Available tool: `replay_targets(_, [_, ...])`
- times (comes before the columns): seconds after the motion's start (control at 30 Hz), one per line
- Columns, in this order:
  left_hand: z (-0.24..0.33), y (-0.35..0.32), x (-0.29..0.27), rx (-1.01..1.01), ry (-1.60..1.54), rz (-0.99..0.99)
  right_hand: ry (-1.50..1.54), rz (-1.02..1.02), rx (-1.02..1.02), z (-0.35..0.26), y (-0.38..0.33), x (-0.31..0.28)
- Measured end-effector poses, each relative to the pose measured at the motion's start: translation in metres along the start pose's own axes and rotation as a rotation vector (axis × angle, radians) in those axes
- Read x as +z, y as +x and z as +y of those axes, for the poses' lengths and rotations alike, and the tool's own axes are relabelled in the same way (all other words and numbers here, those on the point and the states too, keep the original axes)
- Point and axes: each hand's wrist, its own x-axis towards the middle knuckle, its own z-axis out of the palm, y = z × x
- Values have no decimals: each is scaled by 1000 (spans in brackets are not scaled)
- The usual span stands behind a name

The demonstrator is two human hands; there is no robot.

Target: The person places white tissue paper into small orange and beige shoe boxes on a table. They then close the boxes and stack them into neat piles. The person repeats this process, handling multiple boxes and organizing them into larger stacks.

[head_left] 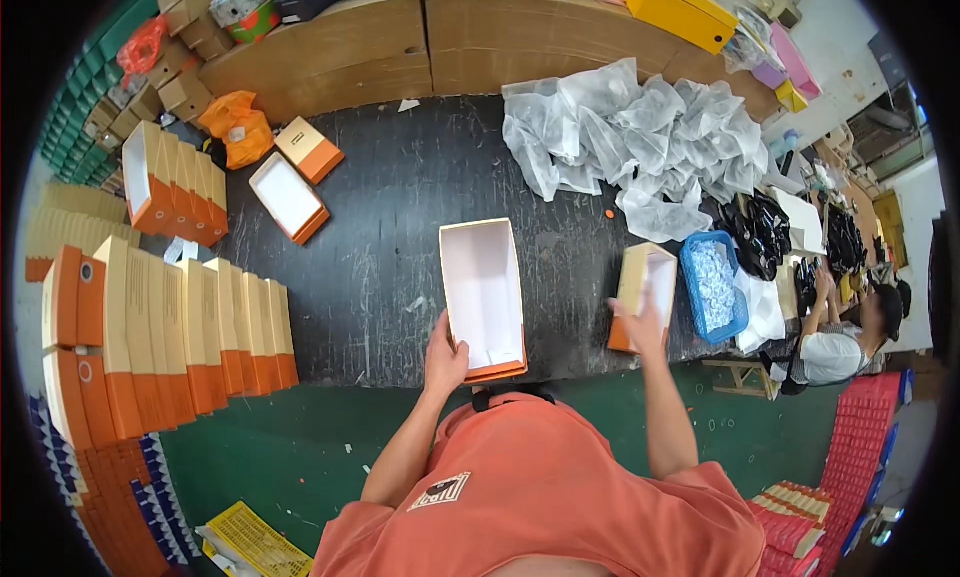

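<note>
An open cardboard shoe box, cream and orange with a white inside, stands at the table's front edge before me. My left hand grips its lower left side, thumb toward the box and the other fingers partly hidden. To the right, a second box in the same colours stands with its white inside showing. My right hand is over its near part, smeared by motion, so whether it grips the box cannot be told. Right of that box sits a blue plastic basket of small white-and-blue packets.
Crumpled translucent bags cover the far right of the black table. Rows of similar boxes stand at left. A small box, an open tray-like box and an orange bag lie far left. Another person works at right.
</note>
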Motion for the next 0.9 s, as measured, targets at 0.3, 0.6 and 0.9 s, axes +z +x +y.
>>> replay_targets(0.3, [-75, 81, -1, -562, -734, 11, 146, -635, -152, -174, -37, 128])
replay_targets(0.6, [-13, 104, -66, -187, 480, 111, 580, -306, -249, -159, -76, 90])
replay_targets(0.9, [2, 84, 7, -220, 127, 59, 607, -702, 319, -166, -26, 58])
